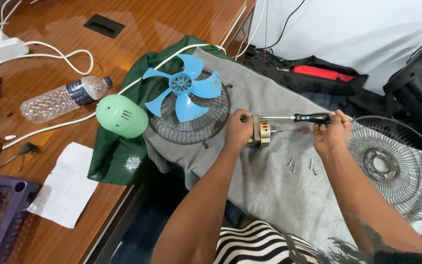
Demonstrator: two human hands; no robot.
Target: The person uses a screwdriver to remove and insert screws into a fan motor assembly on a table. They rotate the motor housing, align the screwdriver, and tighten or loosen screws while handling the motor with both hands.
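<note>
i see my left hand [239,128] closed around the fan motor [260,132], which sits on the grey cloth [274,186] near the centre of view. my right hand [332,132] is clamped on the black handle of a screwdriver [299,118], its thin shaft running toward nine o'clock and meeting the top of the motor. the two hands are apart, with the screwdriver bridging them.

at six o'clock from the screwdriver, a few loose screws [301,165] lie on the cloth between my forearms. at nine o'clock from the motor, just beside my left hand, a black wire fan guard [191,124] lies flat with a blue fan blade [181,90] resting on it. further toward nine o'clock a pale green motor cover [122,116] sits on a dark green cloth [113,156]. a white cable [40,129] runs under it across the wooden table [137,29].

at three o'clock from my right hand, a second wire guard [396,171] lies close to my wrist. at twelve o'clock a black bag [318,78] with a red item on it rests against the wall.

far toward nine o'clock i see a clear plastic water bottle [62,99], a white power strip [1,49], a sheet of paper [67,186] and a purple crate [1,215].
</note>
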